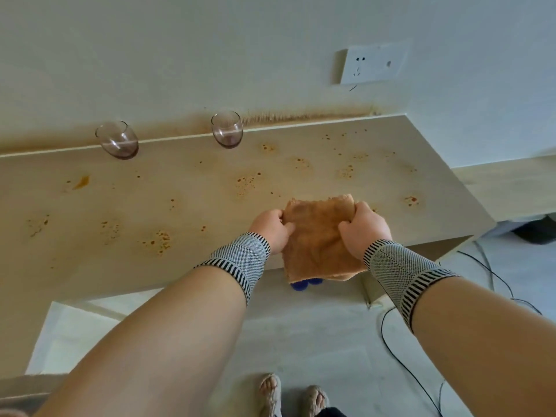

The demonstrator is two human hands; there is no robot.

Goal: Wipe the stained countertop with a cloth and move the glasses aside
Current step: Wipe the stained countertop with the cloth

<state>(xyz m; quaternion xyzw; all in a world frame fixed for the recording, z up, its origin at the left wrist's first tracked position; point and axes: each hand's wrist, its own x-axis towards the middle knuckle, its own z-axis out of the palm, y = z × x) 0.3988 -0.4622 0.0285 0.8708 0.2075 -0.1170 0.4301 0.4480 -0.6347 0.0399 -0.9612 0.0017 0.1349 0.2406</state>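
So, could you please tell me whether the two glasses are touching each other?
Apart. The head view shows bare wall and countertop between the left glass and the right glass.

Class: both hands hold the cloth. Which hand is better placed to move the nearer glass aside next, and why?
Probably the left hand: the nearer glass stands up-left of the cloth, on that hand's side. The right hand would have to cross over, and could keep its grip.

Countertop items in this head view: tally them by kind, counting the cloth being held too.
Glasses: 2, left glass and right glass, both near the wall
Cloths: 1, brown cloth, held over the counter edge
Total: 3
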